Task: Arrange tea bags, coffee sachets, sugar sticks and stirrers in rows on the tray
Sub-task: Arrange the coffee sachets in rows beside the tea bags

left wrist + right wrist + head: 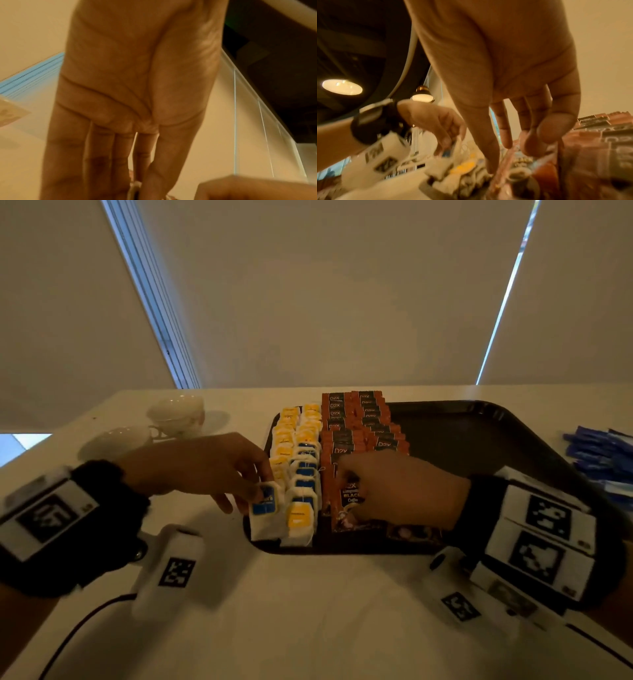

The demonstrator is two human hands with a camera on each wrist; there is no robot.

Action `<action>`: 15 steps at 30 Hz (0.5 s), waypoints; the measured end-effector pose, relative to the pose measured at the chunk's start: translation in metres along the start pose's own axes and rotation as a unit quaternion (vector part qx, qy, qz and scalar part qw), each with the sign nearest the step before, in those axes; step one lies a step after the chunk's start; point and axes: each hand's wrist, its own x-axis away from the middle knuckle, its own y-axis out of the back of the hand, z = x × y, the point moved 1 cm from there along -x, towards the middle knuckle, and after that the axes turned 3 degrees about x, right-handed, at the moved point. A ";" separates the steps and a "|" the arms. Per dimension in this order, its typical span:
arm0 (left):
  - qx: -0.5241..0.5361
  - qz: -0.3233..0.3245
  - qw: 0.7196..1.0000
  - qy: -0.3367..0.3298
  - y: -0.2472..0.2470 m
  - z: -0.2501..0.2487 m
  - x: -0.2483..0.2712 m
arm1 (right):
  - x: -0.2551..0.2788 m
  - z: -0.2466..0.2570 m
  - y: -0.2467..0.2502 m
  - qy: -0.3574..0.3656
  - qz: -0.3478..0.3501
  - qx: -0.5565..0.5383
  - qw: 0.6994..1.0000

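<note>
A black tray lies on the white table. Two rows of tea bags with yellow and blue tags fill its left side, and beside them run rows of orange-and-black coffee sachets. My left hand pinches the top of a blue-tagged tea bag at the front of the left row; that hand also shows in the right wrist view. My right hand pinches the front coffee sachet, which stands tilted at the tray's near edge. In the right wrist view the right hand's fingers reach down onto the sachet.
Two white cups on saucers stand at the table's back left. A pile of blue sticks lies off the tray at the right. The tray's right half shows bare black surface. A dark cable runs along the table's near left.
</note>
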 end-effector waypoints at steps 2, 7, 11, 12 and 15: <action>-0.021 -0.009 1.000 0.003 -0.002 0.003 -0.004 | 0.010 -0.002 0.009 -0.014 -0.008 -0.048 0.999; -0.061 0.000 0.998 0.016 -0.003 0.006 -0.007 | 0.042 -0.023 0.033 -0.059 -0.047 -0.130 0.989; -0.066 -0.002 0.998 0.018 -0.012 0.004 -0.009 | 0.063 -0.048 0.045 -0.103 -0.089 -0.196 0.971; -0.071 -0.014 0.997 0.020 -0.014 0.005 -0.008 | 0.066 -0.054 0.044 -0.114 -0.093 -0.207 0.967; -0.143 -0.095 0.985 0.002 -0.016 0.001 0.000 | 0.073 -0.068 0.036 -0.145 -0.054 -0.215 0.964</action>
